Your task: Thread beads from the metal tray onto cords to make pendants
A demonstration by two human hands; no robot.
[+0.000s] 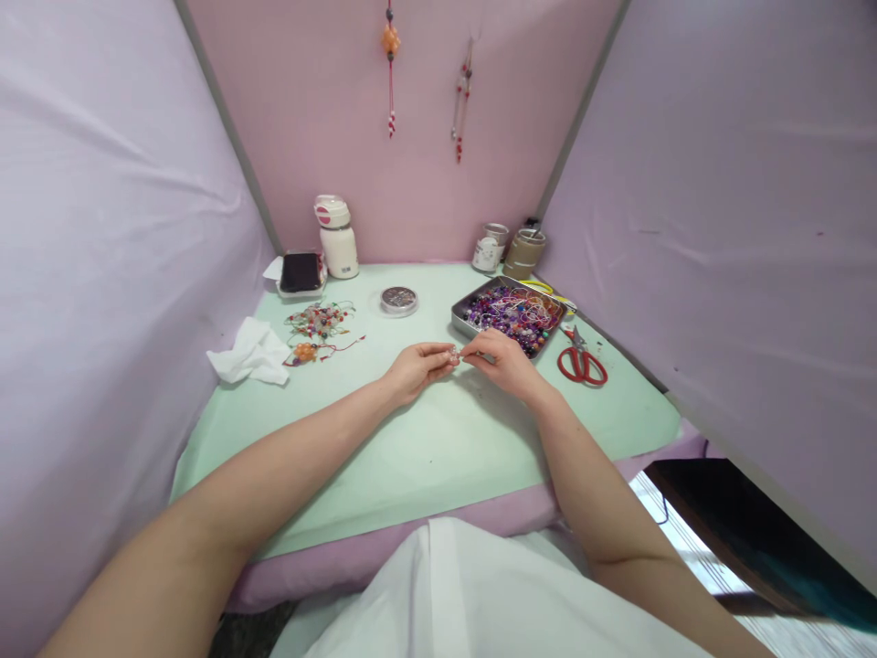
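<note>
My left hand (419, 370) pinches a small cluster of pale pink beads (454, 356) above the middle of the table. Close on its right, my right hand (499, 358) has thumb and forefinger pressed together at the edge of the cluster. What those fingertips grip is too small to make out, perhaps a thread end. Just behind my right hand lies a metal tray (460, 322) full of purple and mixed beads with tangled cords. Red-handled scissors (582, 364) rest to the right, blades pointing away.
Beaded strings (321, 320) and an orange bead ornament (305, 353) lie at left by a crumpled tissue (250, 352). Behind stand a round bead container (398, 300), a white bottle (338, 239), a phone (301, 271) and two jars, one white (487, 252), one brown (524, 256). Fabric walls enclose the table.
</note>
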